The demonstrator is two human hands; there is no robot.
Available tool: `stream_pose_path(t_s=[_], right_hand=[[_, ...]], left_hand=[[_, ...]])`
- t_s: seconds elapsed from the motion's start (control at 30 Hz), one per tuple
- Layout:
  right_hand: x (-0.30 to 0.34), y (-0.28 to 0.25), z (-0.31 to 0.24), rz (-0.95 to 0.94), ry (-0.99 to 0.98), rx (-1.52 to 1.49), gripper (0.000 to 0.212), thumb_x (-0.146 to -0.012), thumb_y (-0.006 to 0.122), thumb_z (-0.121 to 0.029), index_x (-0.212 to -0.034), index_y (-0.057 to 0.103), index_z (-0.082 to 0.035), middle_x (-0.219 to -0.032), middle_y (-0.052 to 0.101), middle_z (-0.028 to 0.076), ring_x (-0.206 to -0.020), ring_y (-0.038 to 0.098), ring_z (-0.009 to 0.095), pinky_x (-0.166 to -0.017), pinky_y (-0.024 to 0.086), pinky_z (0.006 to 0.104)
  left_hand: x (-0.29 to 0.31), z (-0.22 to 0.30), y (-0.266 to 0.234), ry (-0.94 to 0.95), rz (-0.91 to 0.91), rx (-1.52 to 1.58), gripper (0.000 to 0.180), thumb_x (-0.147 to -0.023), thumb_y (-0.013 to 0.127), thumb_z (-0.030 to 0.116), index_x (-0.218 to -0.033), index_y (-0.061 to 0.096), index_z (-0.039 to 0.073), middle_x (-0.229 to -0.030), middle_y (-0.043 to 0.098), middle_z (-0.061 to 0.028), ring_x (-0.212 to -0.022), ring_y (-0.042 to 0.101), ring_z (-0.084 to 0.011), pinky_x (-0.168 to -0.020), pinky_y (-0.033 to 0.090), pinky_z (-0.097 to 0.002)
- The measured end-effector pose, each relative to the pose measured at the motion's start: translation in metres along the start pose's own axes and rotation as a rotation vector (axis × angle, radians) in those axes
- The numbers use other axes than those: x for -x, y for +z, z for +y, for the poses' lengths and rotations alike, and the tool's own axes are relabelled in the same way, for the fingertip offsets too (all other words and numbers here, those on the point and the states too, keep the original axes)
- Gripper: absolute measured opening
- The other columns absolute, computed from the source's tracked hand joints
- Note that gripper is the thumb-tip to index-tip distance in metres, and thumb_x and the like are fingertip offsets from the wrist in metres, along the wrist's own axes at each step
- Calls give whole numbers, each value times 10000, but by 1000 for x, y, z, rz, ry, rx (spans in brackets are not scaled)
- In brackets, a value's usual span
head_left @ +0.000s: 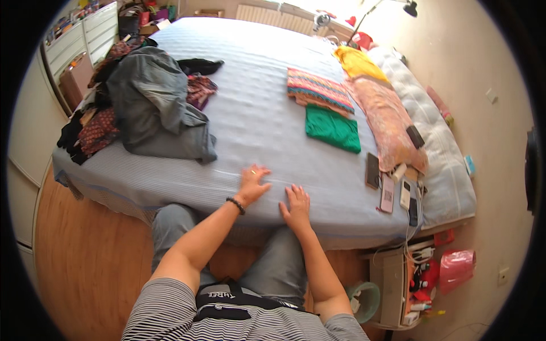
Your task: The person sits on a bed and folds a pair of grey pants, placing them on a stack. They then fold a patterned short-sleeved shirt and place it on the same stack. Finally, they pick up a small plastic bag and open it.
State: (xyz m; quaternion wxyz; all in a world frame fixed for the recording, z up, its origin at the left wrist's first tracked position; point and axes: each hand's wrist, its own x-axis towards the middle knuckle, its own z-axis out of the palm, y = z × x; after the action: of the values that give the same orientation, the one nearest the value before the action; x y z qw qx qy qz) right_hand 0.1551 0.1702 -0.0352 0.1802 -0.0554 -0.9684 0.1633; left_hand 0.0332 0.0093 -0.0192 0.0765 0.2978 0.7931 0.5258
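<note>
Both my hands rest at the near edge of a bed with a light blue striped sheet. My left hand, with a ring and a dark bead bracelet, has its fingers apart and holds nothing. Close to its right, my right hand lies spread on the sheet, also without anything in it. Farther off on the right lies a folded green cloth, touching a folded multicoloured patterned cloth. To the left is a heap of clothes, with grey-blue jeans on top and dark and reddish patterned garments beneath.
Along the right are a floral pink pillow, a yellow cloth, several phones including a pink one, and cables. A cluttered nightstand and a translucent bin stand at lower right. White drawers stand at far left.
</note>
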Motion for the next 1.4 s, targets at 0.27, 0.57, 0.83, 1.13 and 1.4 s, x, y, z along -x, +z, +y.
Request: stream_pose_path(t_s=[0.27,0.57,0.83,1.13,1.4], right_hand=[[-22,24,-63,49,-5,-60,432,-785,662,-175,-1175,550,-27,-1250,516,160,-1241,419,356,-1058,281,486],[-130,79,-201,44,-275,-186,655,-785,716,-302,-1277,449,38,-1309,466,240,-1233,439,388,-1015,371,437],[-223,113,-236,-413,312,-521,781,-720,766,-392,-1285,462,53,-1140,587,256,-1089,571,362,-928,445,391],[-122,-108,-107,-376,187,-704,394,-773,704,-114,-1130,611,24,-964,656,46,-856,595,117,-773,490,277],[71,-173,92,-371,642,163,530,-682,791,-285,-1123,637,-35,-881,677,119,-812,635,203,-743,493,323]], left_hand=[[144,241,-186,824,-384,338,189,-934,534,86,-1037,657,-15,-1097,652,-112,-1022,612,-228,-870,501,-328],[202,234,-307,1016,-77,163,163,-886,578,79,-965,683,-16,-981,668,-152,-859,645,-237,-732,531,-331],[69,-67,-384,-106,854,-462,764,-806,727,375,-1351,369,-24,-1399,368,-250,-1314,333,-376,-1075,307,-435],[74,-25,-317,63,473,541,188,-880,614,127,-1024,572,12,-882,605,-9,-743,582,-102,-675,492,-234],[160,-39,-205,-414,210,993,742,-896,647,256,-1422,227,-56,-1402,392,-217,-1267,422,-257,-1005,395,-366]])
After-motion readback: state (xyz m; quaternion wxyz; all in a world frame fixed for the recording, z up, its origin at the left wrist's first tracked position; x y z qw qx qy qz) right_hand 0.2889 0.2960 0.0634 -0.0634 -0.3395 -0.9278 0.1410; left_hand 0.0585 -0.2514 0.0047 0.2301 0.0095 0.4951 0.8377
